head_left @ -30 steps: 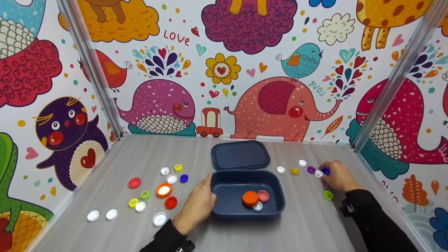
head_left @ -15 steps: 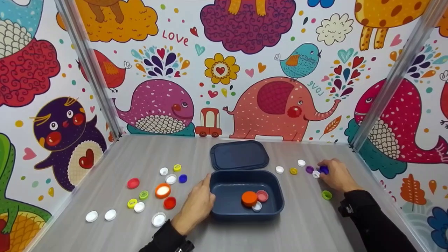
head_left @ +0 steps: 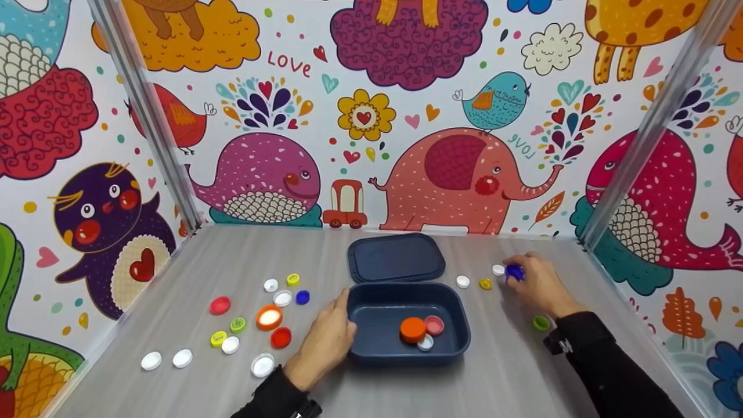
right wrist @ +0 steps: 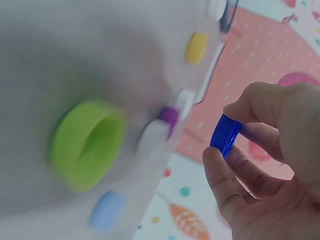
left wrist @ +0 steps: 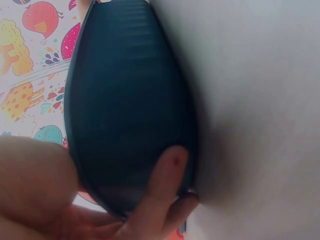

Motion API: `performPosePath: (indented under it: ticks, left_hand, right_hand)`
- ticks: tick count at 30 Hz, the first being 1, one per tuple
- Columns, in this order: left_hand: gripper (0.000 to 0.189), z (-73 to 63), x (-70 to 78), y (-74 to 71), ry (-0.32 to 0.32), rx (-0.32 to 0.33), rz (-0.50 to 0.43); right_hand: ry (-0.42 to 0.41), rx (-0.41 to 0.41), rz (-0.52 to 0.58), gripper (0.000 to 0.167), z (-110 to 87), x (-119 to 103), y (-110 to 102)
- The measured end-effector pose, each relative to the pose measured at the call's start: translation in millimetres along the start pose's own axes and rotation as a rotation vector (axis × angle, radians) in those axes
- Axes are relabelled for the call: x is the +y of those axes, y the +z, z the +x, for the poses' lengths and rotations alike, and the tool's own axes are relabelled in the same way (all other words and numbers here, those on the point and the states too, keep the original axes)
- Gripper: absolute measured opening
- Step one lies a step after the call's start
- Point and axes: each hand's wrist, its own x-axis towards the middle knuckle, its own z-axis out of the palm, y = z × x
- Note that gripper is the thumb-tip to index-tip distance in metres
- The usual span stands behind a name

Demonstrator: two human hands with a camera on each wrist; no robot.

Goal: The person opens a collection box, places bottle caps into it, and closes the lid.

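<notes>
My right hand [head_left: 540, 284] pinches a blue bottle cap [right wrist: 225, 135] between thumb and fingertips, raised off the table in the right wrist view. Below it in that view lie a green cap [right wrist: 90, 145], a white cap [right wrist: 152, 137] and a purple cap [right wrist: 169, 120]. My left hand [head_left: 325, 339] holds the left side of a dark blue lunch box [head_left: 377, 319], its fingers against the outer wall in the left wrist view. Inside the box, toward the right, are an orange cap [head_left: 413, 330], a pink cap [head_left: 433, 325] and a white cap [head_left: 425, 342].
The box's lid [head_left: 396, 257] lies flat behind it. Several loose caps, among them an orange-rimmed one [head_left: 270, 317] and a red one [head_left: 281, 337], are scattered left of the box. Right of the lid is a yellow cap [head_left: 485, 284]. Patterned panels [head_left: 267, 174] wall the table.
My right hand has lifted the blue cap and moved left with it, now covering the purple and white caps in the head view. The left hand stays at the box.
</notes>
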Motion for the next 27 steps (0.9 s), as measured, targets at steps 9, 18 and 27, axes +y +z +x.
performPosePath:
  ticks: [9, 18, 27]
  left_hand:
    - [0.063, -0.2, -0.4, 1.1, 0.02, 0.018, 0.011]
    - [0.063, 0.4, -2.1, 1.0, 0.029, 0.015, -0.004]
    - [0.062, -0.6, -2.8, 1.2, 0.026, 0.013, -0.001]
  right_hand:
    - [-0.221, 0.102, -0.045, 0.04, -7.6, -52.3, 11.3]
    - [-0.451, 0.091, -0.066, 0.036, -21.2, -102.8, 25.1]
    - [-0.656, -0.041, -0.101, 0.036, -29.0, -148.7, 41.7]
